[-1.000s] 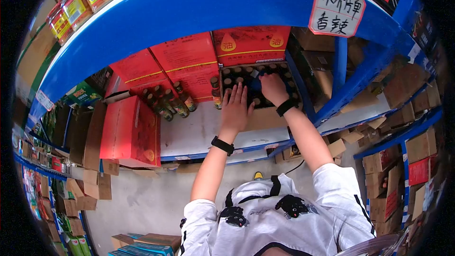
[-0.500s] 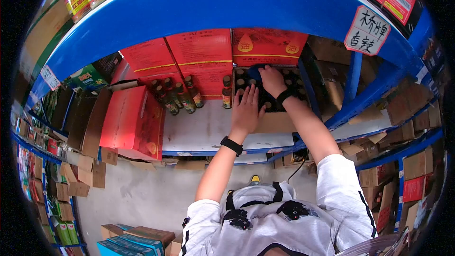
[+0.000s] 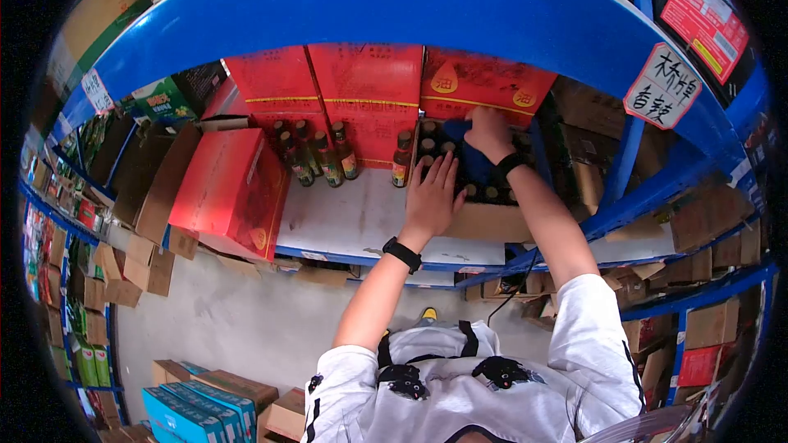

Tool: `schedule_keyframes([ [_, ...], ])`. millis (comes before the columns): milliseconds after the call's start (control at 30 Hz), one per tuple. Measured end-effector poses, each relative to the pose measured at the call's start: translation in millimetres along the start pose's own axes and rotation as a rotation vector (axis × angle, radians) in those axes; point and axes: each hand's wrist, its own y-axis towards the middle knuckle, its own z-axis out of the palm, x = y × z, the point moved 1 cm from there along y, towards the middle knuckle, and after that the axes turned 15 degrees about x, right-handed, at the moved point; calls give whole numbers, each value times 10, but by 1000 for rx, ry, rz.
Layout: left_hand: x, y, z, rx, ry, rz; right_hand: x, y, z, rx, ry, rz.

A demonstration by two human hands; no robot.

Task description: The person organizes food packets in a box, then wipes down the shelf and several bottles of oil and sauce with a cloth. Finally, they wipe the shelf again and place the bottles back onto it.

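Note:
My right hand (image 3: pixel 490 134) is closed on a dark blue cloth (image 3: pixel 474 166) over the caps of dark bottles (image 3: pixel 492 194) standing in an open cardboard box (image 3: pixel 484 223). My left hand (image 3: pixel 432 200) lies with fingers extended across the box's left front corner, fingertips by the bottle caps. Left of the box, a single bottle (image 3: pixel 400 161) with a yellow-red label stands upright on the white shelf (image 3: pixel 353 212). Farther left is a group of several similar bottles (image 3: pixel 328 161). The cloth and my hands hide part of the box's contents.
Behind stand red cartons (image 3: pixel 365 82). Another red carton (image 3: pixel 217 189) sits at the shelf's left. A blue shelf beam (image 3: pixel 394 8) crosses above, and a blue upright (image 3: pixel 628 156) rises on the right. Blue boxes (image 3: pixel 185 414) lie on the floor behind at lower left.
The view has shifted slightly, moving the shelf contents rightward. The cloth now shows farther down among the bottles beneath my right hand. My left hand stays at the box's corner.

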Motion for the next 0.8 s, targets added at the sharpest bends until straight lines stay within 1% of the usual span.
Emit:
schedule_keyframes([
  [33,-7,-1,-8,4,-4,-13,13,10,-41,-39,52,-30],
  [67,-11,3,-19,-12,-14,-7,15,37,1,-28,51,-40],
  [133,-8,3,-45,-27,-21,-16,94,54,38,-340,20,-267],
  [167,-8,1,-56,-23,-27,-7,167,19,-4,-204,90,-226],
  [200,-11,-10,-64,-18,-34,0,163,56,76,-194,91,-241],
  [267,-27,-18,-112,-29,-63,-9,149,151,250,-40,43,-285],
  [400,-28,-46,-44,-45,-94,-20,116,202,284,2,63,-370],
  [433,-36,-48,-41,-102,-137,-15,127,196,240,22,99,-330],
  [467,-32,-57,-40,-103,-135,-19,135,201,202,37,134,-287],
  [533,-21,-93,-55,-97,-140,-1,147,205,147,15,188,-275],
  [567,3,-114,-74,-98,-137,2,146,182,108,-62,312,-286],
  [600,41,-130,-99,-84,-206,29,145,157,67,-142,437,-297],
  [633,90,-147,-126,-65,-274,57,163,57,10,-196,471,-280],
  [667,145,-172,-155,-59,-271,61,122,8,53,-199,477,-276],
  [733,279,-264,-214,-279,-497,13,-25,-107,182,-295,792,-138],
  [767,365,-317,-221,-265,-497,20,-12,-243,184,-297,801,-126],
  [800,508,-364,-212,-253,-609,-109,-23,-391,179,-248,1072,-74],
])
